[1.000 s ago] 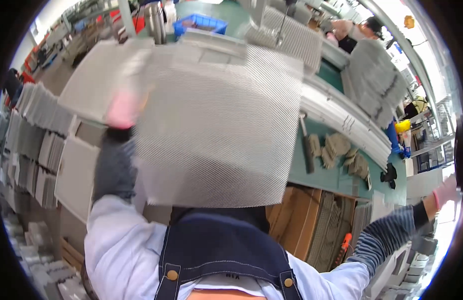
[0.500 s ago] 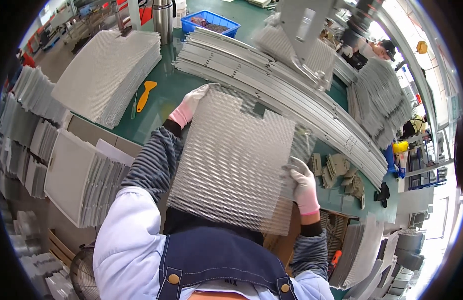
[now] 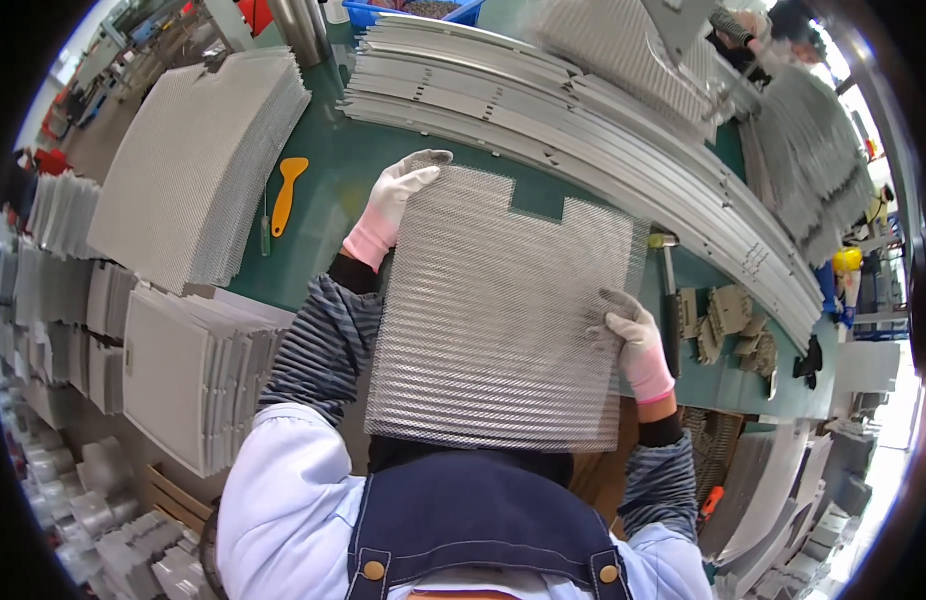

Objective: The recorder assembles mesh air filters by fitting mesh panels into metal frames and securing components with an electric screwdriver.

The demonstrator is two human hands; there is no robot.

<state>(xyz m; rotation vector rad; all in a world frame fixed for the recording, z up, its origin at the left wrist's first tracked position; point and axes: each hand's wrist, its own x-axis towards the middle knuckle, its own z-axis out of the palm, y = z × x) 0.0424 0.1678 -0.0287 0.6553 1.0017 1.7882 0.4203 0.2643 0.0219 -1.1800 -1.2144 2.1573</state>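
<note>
Mesh sheet of silver-grey metal (image 3: 503,320), nearly square with a rectangular notch in its upper edge, is held before your dark blue bib (image 3: 483,520), its upper part over the green tabletop (image 3: 328,190). Your left hand (image 3: 391,208), in a white glove with pink cuff, pinches the sheet's upper left corner. Your right hand (image 3: 639,350), gloved alike, grips its right edge; exact finger placement is unclear through the mesh. To your left lie a yellow-orange plastic scraper (image 3: 290,195) and a tall stack of silver mesh sheets (image 3: 188,165). Beyond your sheet run long silver metal strips (image 3: 583,140).
</note>
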